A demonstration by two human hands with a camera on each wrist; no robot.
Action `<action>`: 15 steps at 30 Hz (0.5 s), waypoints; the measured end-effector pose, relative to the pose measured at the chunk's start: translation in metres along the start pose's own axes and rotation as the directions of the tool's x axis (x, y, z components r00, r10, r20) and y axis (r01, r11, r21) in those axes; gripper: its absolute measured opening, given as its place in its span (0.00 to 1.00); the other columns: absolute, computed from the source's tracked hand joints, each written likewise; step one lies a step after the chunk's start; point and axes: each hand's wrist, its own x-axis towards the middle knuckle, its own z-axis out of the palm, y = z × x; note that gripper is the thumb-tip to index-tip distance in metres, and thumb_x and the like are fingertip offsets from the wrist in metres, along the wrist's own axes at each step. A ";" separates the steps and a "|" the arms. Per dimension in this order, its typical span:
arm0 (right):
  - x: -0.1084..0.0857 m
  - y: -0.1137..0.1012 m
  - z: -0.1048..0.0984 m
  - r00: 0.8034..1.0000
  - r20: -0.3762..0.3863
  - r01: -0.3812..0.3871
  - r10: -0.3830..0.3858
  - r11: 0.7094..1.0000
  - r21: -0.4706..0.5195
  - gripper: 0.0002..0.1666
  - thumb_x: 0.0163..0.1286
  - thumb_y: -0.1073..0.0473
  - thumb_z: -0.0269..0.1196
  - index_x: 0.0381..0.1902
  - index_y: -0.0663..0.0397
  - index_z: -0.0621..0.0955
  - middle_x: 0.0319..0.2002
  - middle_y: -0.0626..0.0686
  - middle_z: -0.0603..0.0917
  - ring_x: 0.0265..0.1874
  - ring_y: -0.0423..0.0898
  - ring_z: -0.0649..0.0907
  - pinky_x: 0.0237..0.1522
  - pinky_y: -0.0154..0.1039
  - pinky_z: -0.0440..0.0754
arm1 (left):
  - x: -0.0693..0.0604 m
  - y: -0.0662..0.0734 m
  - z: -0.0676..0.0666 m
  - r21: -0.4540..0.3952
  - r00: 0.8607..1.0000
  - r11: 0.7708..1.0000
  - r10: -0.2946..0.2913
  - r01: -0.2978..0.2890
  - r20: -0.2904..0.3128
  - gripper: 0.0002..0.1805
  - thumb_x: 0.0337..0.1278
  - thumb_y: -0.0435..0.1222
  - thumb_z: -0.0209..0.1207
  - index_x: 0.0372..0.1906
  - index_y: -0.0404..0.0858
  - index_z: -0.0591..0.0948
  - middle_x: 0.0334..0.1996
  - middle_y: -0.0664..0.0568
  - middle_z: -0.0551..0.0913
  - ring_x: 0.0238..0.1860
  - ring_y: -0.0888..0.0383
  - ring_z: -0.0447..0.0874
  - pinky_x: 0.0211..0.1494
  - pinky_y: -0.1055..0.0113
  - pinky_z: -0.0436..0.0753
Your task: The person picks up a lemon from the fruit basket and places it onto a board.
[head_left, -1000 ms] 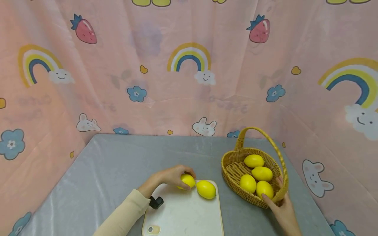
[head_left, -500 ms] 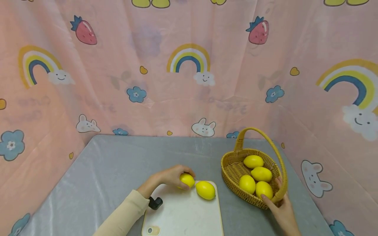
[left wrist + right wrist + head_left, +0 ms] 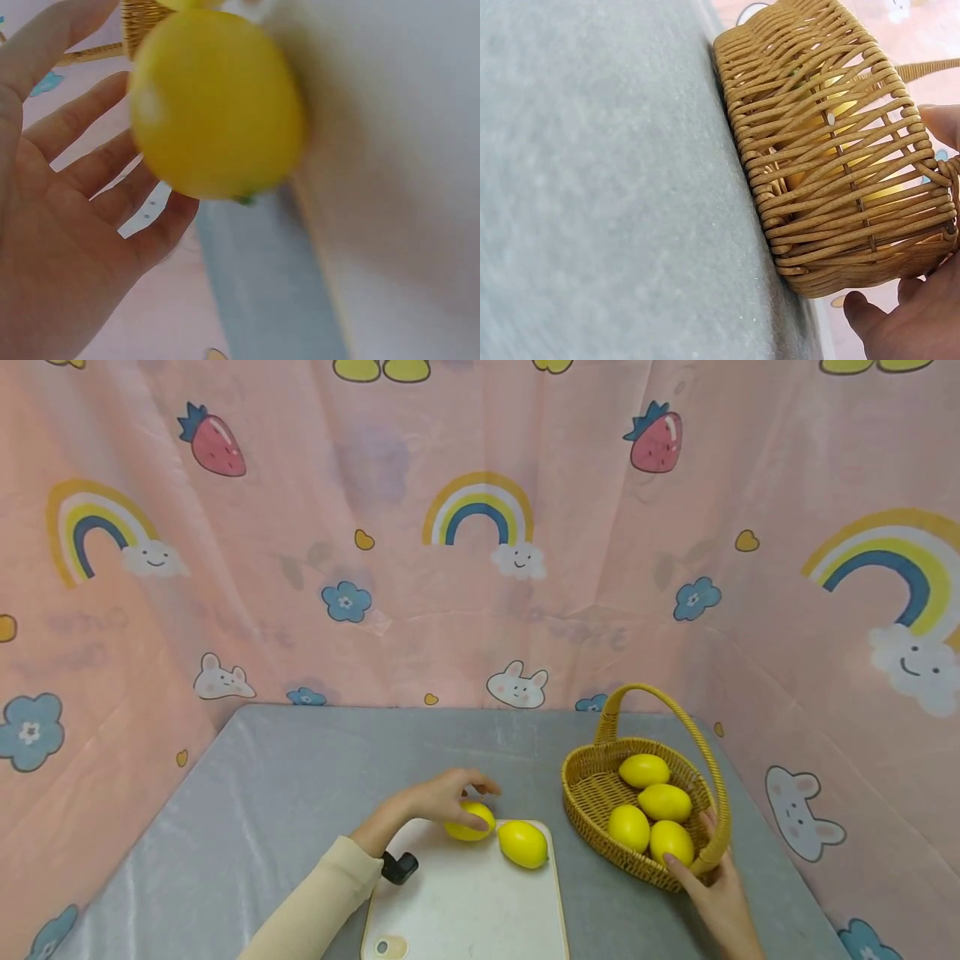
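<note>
My left hand (image 3: pixel 442 797) is over a lemon (image 3: pixel 472 823) at the far end of a white cutting board (image 3: pixel 480 902). In the left wrist view its fingers are spread and the lemon (image 3: pixel 217 105) stands clear of the palm. A second lemon (image 3: pixel 522 844) lies just right of the first on the board. My right hand (image 3: pixel 716 897) grips the near right rim of a wicker basket (image 3: pixel 592 827), with the thumb over the rim. Several lemons (image 3: pixel 664 802) are inside that basket. The right wrist view shows the woven side (image 3: pixel 840 157) close up, with fingers at its edge.
The basket's tall arched handle (image 3: pixel 697 727) rises above the lemons. Grey cloth (image 3: pixel 315 760) covers the table. A pink patterned curtain (image 3: pixel 300 493) hangs behind and along the sides. A small black device (image 3: pixel 399 867) sits at the left wrist.
My left hand's fingers have lifted and spread away from the lemon, which now shows more fully on the board. The right hand and basket hold their place.
</note>
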 end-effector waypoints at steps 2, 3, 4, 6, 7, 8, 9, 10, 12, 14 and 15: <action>0.000 0.000 -0.001 1.000 -0.001 0.001 -0.001 1.000 -0.004 0.55 0.73 0.54 0.63 0.80 0.55 0.39 0.79 0.50 0.29 0.76 0.57 0.32 0.70 0.69 0.39 | 0.007 0.004 -0.003 -0.022 1.000 1.000 0.002 -0.003 -0.007 0.29 0.58 0.38 0.69 0.62 0.32 0.77 0.60 0.42 0.79 0.61 0.44 0.74 0.65 0.48 0.73; 0.000 0.000 -0.002 1.000 0.002 0.005 -0.005 1.000 -0.003 0.55 0.73 0.55 0.63 0.80 0.55 0.39 0.79 0.51 0.29 0.76 0.57 0.33 0.70 0.68 0.40 | 0.011 0.007 -0.005 -0.031 1.000 0.999 0.004 -0.004 -0.011 0.29 0.58 0.38 0.69 0.63 0.32 0.77 0.60 0.42 0.79 0.61 0.44 0.74 0.65 0.47 0.72; 0.000 0.000 -0.002 1.000 0.003 0.011 -0.011 1.000 -0.003 0.54 0.73 0.55 0.63 0.80 0.55 0.39 0.79 0.51 0.29 0.76 0.58 0.33 0.70 0.68 0.40 | 0.015 0.010 -0.007 -0.043 1.000 0.999 0.002 -0.003 -0.013 0.28 0.58 0.38 0.69 0.63 0.33 0.77 0.60 0.43 0.79 0.62 0.45 0.74 0.66 0.47 0.71; 0.000 0.000 -0.003 1.000 0.007 0.025 -0.024 1.000 -0.009 0.54 0.73 0.56 0.63 0.80 0.56 0.40 0.79 0.53 0.29 0.76 0.59 0.33 0.70 0.69 0.41 | 0.026 0.016 -0.009 -0.042 1.000 0.999 0.015 -0.016 -0.020 0.28 0.58 0.39 0.69 0.63 0.35 0.78 0.60 0.45 0.80 0.62 0.46 0.74 0.67 0.49 0.71; -0.001 0.000 -0.003 1.000 0.008 0.030 -0.030 0.999 -0.011 0.54 0.73 0.56 0.63 0.80 0.56 0.40 0.79 0.53 0.29 0.76 0.59 0.33 0.69 0.70 0.41 | 0.032 0.020 -0.010 -0.043 0.999 0.999 0.028 -0.029 -0.023 0.27 0.58 0.38 0.69 0.63 0.36 0.78 0.60 0.46 0.80 0.62 0.46 0.74 0.67 0.51 0.71; -0.001 0.001 -0.004 0.999 0.007 0.035 -0.035 0.999 -0.013 0.54 0.73 0.56 0.63 0.80 0.57 0.40 0.79 0.54 0.29 0.76 0.60 0.33 0.69 0.71 0.41 | 0.039 0.024 -0.012 -0.047 0.999 0.998 0.039 -0.041 -0.024 0.26 0.59 0.37 0.68 0.62 0.37 0.78 0.59 0.47 0.80 0.62 0.46 0.74 0.67 0.53 0.71; -0.001 0.001 -0.004 0.999 0.008 0.041 -0.040 0.999 -0.012 0.54 0.73 0.56 0.63 0.80 0.57 0.40 0.79 0.54 0.29 0.76 0.60 0.33 0.69 0.71 0.41 | 0.046 0.029 -0.013 -0.049 0.998 0.997 0.050 -0.051 -0.027 0.25 0.59 0.36 0.68 0.62 0.37 0.79 0.59 0.48 0.81 0.62 0.47 0.75 0.67 0.55 0.72; -0.001 0.001 -0.004 0.999 0.008 0.046 -0.046 0.999 -0.017 0.54 0.73 0.56 0.63 0.80 0.57 0.40 0.79 0.54 0.29 0.76 0.60 0.33 0.69 0.71 0.41 | 0.054 0.034 -0.013 -0.053 0.998 0.996 0.064 -0.066 -0.029 0.25 0.59 0.35 0.68 0.61 0.37 0.79 0.58 0.49 0.81 0.61 0.48 0.75 0.66 0.57 0.72; -0.002 0.000 -0.004 0.998 0.008 0.055 -0.055 0.998 -0.019 0.54 0.73 0.56 0.63 0.80 0.58 0.40 0.79 0.54 0.29 0.76 0.62 0.35 0.69 0.71 0.42 | 0.071 0.044 -0.014 -0.065 0.996 0.994 0.089 -0.091 -0.028 0.23 0.60 0.34 0.67 0.61 0.36 0.79 0.58 0.48 0.82 0.61 0.48 0.76 0.66 0.62 0.72; -0.003 0.000 -0.003 0.998 0.008 0.064 -0.064 0.998 -0.024 0.54 0.73 0.57 0.63 0.80 0.58 0.41 0.79 0.55 0.30 0.76 0.63 0.37 0.73 0.62 0.44 | 0.086 0.055 -0.014 -0.081 0.994 0.991 0.108 -0.110 -0.023 0.22 0.62 0.35 0.66 0.60 0.35 0.80 0.57 0.48 0.82 0.60 0.48 0.77 0.65 0.64 0.73; -0.003 0.000 -0.003 0.998 0.008 0.069 -0.068 0.997 -0.029 0.53 0.73 0.57 0.63 0.80 0.58 0.41 0.79 0.55 0.31 0.76 0.63 0.38 0.75 0.52 0.46 | 0.094 0.060 -0.013 -0.083 0.993 0.990 0.113 -0.114 -0.021 0.22 0.63 0.36 0.66 0.60 0.35 0.79 0.56 0.48 0.82 0.60 0.50 0.78 0.65 0.65 0.73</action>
